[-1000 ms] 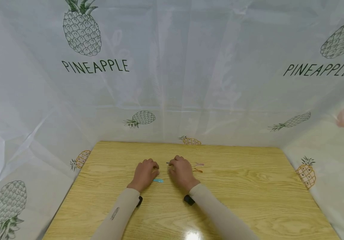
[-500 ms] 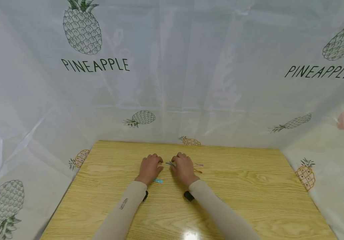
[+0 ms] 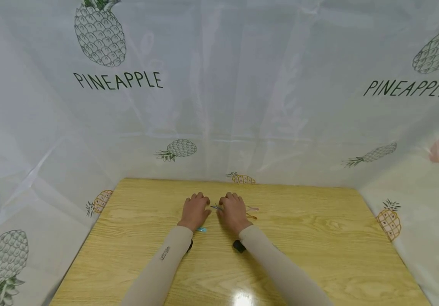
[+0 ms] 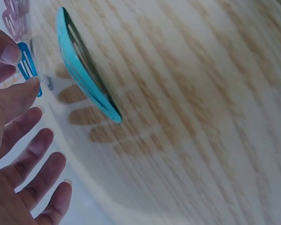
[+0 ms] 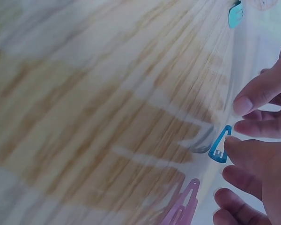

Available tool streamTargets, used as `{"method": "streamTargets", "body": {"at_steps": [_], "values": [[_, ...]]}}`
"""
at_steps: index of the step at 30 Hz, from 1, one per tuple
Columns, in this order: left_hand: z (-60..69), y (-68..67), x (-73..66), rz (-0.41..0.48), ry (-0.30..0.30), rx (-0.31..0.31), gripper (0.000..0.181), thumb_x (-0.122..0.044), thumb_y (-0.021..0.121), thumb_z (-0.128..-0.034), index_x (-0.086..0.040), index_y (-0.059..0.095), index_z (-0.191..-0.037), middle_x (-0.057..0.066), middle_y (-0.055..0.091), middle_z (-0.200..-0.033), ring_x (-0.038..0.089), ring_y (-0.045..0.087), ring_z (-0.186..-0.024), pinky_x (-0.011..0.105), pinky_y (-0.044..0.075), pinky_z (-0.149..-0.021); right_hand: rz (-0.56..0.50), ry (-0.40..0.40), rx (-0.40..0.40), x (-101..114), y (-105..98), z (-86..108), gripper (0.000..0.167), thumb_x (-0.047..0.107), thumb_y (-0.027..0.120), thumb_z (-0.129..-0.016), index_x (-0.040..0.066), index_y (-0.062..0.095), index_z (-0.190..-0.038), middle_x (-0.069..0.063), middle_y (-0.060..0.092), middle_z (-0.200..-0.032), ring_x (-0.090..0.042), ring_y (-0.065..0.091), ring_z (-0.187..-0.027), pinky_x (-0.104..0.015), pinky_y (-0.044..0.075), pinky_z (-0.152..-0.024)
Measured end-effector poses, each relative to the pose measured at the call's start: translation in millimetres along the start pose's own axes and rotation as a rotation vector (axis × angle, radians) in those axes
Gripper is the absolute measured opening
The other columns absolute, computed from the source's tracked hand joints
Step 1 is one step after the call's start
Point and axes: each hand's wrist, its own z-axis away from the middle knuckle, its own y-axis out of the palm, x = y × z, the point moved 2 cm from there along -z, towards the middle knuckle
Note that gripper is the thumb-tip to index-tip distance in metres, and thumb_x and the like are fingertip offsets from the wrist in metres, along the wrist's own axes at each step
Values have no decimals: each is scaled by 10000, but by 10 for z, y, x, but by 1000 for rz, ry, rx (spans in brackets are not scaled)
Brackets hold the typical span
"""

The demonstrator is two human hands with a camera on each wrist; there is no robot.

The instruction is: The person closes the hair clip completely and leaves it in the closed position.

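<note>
A small blue snap hair clip (image 3: 215, 207) is pinched between the thumb and finger of my right hand (image 3: 232, 213); in the right wrist view this blue clip (image 5: 219, 149) shows a narrow tip pointing toward my left hand. My left hand (image 3: 195, 211) is just left of it, fingers spread and thumb apart, gripping nothing. In the left wrist view its fingers (image 4: 35, 145) look loosely extended near the blue clip (image 4: 24, 58). On the table below my left hand lies a teal hair clip (image 3: 202, 229), seen large in the left wrist view.
Right of my right hand, a pink hair clip (image 3: 254, 208) and an orange hair clip (image 3: 252, 216) lie on the wooden table (image 3: 311, 238). A white pineapple-print sheet (image 3: 242, 97) stands behind and along both sides.
My left hand has moved right and slightly forward, closer to the right hand, and its fingers have spread. More of the blue clip shows in the right hand, which has barely moved.
</note>
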Motion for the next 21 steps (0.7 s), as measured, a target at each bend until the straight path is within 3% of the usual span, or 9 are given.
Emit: {"method": "streamTargets", "body": {"at_steps": [10,14,21], "values": [[-38,23,-44,-40,13,8,249,-191,825,-945,-77,766,-1159,99,657,-1107,315,612,-1053,533,514,-959,29,21,24,23,6,-33,160,240,851,-927,120,808,-1024,-51,664,-1019,-257,613,-981,-445,519,-940],[-59,60,-50,-59,11,11,242,-191,828,-942,-86,769,-1152,85,652,-1092,302,609,-1038,523,515,-948,43,19,34,34,34,-51,95,220,839,-936,135,804,-913,-47,649,-961,-249,600,-919,-440,520,-909],[-97,84,-84,-107,23,17,154,-176,827,-942,-101,783,-1068,70,649,-1030,288,615,-1006,485,516,-895,114,-1,27,47,57,-68,168,172,775,-985,143,770,-819,-42,640,-888,-240,601,-860,-421,531,-866]]}}
